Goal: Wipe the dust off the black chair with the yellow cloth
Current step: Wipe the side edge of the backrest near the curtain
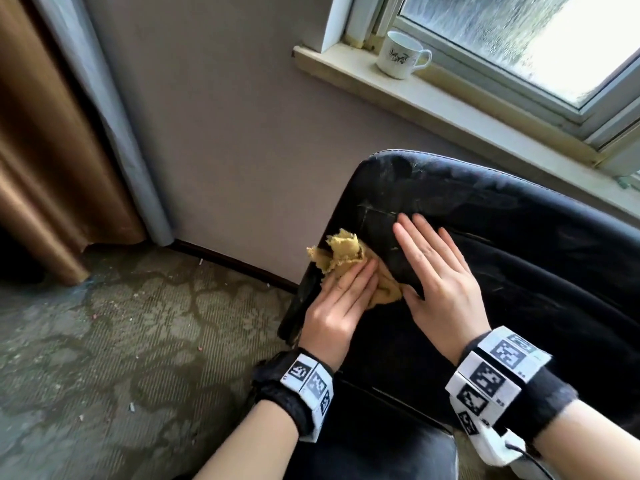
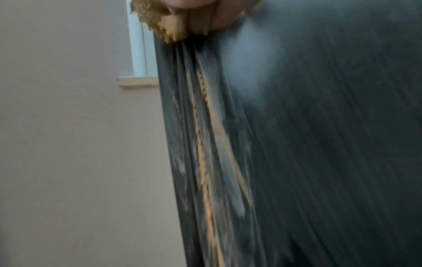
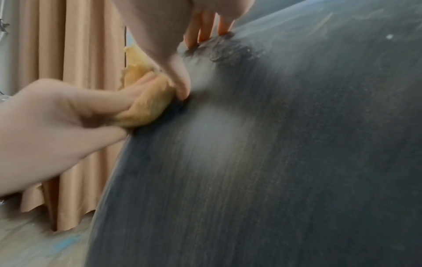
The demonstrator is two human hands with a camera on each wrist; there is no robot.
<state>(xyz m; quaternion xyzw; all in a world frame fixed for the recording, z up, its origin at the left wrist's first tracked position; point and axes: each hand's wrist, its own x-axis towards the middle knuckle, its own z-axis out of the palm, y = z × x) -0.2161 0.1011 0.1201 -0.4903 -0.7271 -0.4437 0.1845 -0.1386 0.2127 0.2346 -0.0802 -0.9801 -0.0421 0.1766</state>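
Note:
The black chair (image 1: 519,254) fills the right side, its leather dusty and scuffed. A crumpled yellow cloth (image 1: 343,252) lies on the chair's left edge. My left hand (image 1: 343,299) presses it there with fairly straight fingers laid over it. My right hand (image 1: 436,271) lies flat on the chair just right of the cloth, fingers spread and holding nothing. In the right wrist view the left hand (image 3: 57,122) covers the cloth (image 3: 146,106), and the right hand's thumb (image 3: 180,84) touches the chair (image 3: 297,162) beside it. The left wrist view shows the cloth (image 2: 157,23) at the top, over the blurred chair (image 2: 319,144).
A white cup (image 1: 401,55) stands on the windowsill (image 1: 467,109) behind the chair. A brown curtain (image 1: 45,150) hangs at the far left beside the grey wall (image 1: 225,133). Patterned carpet (image 1: 121,341) with bits of debris covers the floor left of the chair.

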